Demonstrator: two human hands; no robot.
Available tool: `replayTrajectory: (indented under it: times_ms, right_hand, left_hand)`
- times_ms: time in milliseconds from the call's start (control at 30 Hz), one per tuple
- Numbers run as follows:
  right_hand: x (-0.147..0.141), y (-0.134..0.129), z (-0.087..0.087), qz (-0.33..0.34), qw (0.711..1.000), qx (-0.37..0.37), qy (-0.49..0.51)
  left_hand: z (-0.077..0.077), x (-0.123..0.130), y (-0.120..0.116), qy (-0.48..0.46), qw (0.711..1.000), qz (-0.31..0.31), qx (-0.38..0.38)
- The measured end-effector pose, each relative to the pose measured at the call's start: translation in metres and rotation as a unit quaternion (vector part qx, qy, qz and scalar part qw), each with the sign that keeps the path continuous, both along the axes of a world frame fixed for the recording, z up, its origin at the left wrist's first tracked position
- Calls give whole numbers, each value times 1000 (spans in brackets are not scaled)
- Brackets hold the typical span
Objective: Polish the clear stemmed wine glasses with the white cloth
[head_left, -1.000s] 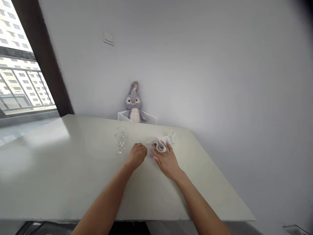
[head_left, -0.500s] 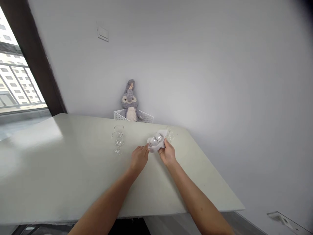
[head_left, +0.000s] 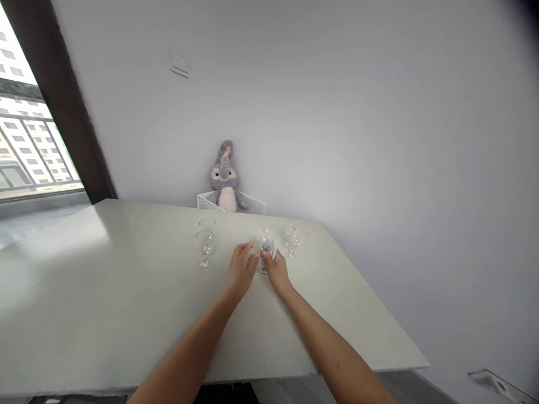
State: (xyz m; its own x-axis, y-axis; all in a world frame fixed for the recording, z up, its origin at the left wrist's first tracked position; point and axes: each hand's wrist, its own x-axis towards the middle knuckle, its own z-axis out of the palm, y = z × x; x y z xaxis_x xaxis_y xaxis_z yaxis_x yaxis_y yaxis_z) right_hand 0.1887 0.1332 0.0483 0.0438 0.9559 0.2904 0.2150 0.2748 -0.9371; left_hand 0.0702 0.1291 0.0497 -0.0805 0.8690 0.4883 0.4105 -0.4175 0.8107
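Note:
A clear stemmed glass (head_left: 266,237) stands close to upright in front of me, its bowl on top and its foot near the tabletop. My right hand (head_left: 277,270) grips it low down, thumb across the front. A bit of white cloth shows around the glass by my fingers, mostly hidden. To the left of the glass, my left hand (head_left: 243,265) has its fingers apart and holds nothing. Whether its fingertips touch the glass I cannot tell.
On the left stand two stemmed glasses (head_left: 205,242), one behind the other. More clear glasses (head_left: 293,240) are at the right, partly blurred. A white perforated basket (head_left: 252,206) with a grey plush toy (head_left: 228,185) sits behind the pale table (head_left: 138,303), against the wall.
The glass was tilted on the white cloth between both hands; now it is upright. My left hand has come off it and opened. My right hand has shifted left and lower.

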Motion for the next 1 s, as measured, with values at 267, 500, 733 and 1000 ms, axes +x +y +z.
replayTrajectory:
  times_ms: [267,500,733,1000]
  right_hand:
    - [13,-19,-13,-75,843,107,-522]
    - [13,-44,-30,-27,745,259,-614]
    - [16,-75,-4,73,817,164,-549]
    - [45,-43,18,-50,902,9,-429]
  left_hand:
    - [-2,-3,7,-438,849,-141,-260]
    - [-11,-4,12,-435,874,-30,-216]
    - [13,-14,1,-271,957,60,81]
    - [-14,21,-22,-62,955,-195,216]
